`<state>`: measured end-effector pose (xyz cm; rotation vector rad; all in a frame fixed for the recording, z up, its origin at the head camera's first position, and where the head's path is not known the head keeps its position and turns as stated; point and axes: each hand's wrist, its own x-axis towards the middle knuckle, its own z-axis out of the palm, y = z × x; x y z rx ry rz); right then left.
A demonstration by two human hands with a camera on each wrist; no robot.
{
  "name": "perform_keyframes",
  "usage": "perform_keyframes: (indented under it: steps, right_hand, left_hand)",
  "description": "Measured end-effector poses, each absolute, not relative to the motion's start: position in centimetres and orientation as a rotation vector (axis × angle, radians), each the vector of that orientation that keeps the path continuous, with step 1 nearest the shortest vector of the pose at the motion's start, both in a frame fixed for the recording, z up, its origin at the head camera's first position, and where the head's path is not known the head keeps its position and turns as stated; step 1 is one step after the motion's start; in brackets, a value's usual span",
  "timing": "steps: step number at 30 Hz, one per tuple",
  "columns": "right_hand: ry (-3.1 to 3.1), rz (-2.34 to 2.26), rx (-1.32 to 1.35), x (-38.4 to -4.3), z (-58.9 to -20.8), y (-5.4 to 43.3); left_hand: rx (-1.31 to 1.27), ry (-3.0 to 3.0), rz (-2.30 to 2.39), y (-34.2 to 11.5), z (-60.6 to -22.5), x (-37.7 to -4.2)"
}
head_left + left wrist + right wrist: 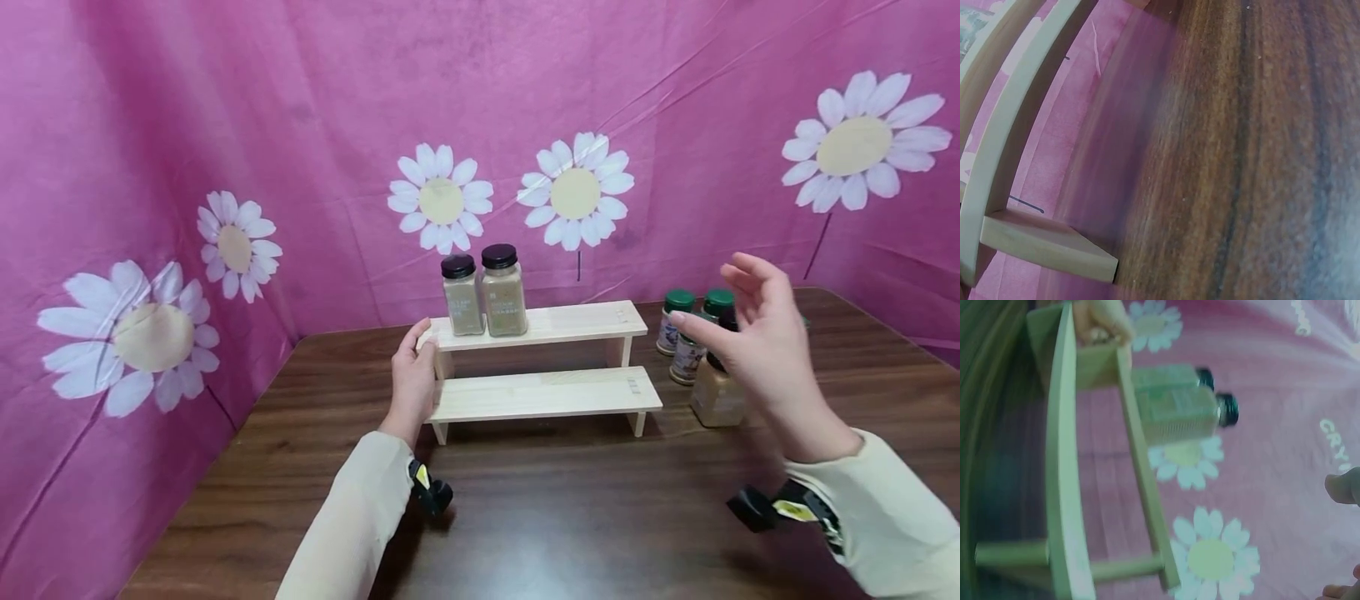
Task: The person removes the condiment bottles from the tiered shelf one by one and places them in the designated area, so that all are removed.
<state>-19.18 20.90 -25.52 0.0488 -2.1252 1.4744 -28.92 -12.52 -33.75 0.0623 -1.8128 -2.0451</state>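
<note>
A pale two-step wooden rack stands on the table, its left end held by my left hand near the upper shelf. Two square glass spice jars with black lids and tan contents stand upright, side by side, at the left of that shelf. My right hand is raised in the air on the right, thumb and fingers spread apart with nothing between them. Behind and below it are green-lidded shakers and a black-lidded jar, partly hidden. The left wrist view shows a rack leg, but no fingers.
The brown wooden table extends in front of the rack. A pink cloth with white daisies hangs behind and at both sides. The lower shelf has nothing on it.
</note>
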Motion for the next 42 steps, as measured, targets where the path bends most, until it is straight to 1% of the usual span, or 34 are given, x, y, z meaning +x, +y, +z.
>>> perform_keyframes:
  steps: [4,10,17,21,30,42]
  right_hand:
    - [-2.130,1.511,0.115,-19.6,-25.3,18.8]
    - [-2.146,1.584,0.220,-20.7,-26.0,16.4]
    - [-2.135,1.694,0.286,-22.5,-26.7,13.9]
    - [-2.109,1.749,0.309,-23.6,-26.7,12.1]
    - [-2.107,1.813,0.262,-25.7,-27.0,8.4]
    - [-2.247,1.762,0.212,-27.5,-28.1,5.9]
  left_hand:
    - [0.058,-1.818,-2.049,-12.4,-33.7,-29.2]
    - [0.067,-1.830,-2.052,-12.5,-33.9,-29.1]
    - [-0.016,-1.768,-2.043,-12.4,-34.1,-28.8]
    - [0.038,-1.800,-2.048,-12.5,-34.0,-28.9]
    - [0.087,-1.829,-2.070,-12.6,-33.7,-28.8]
    - [0.073,-1.827,-2.071,-12.7,-33.7,-28.8]
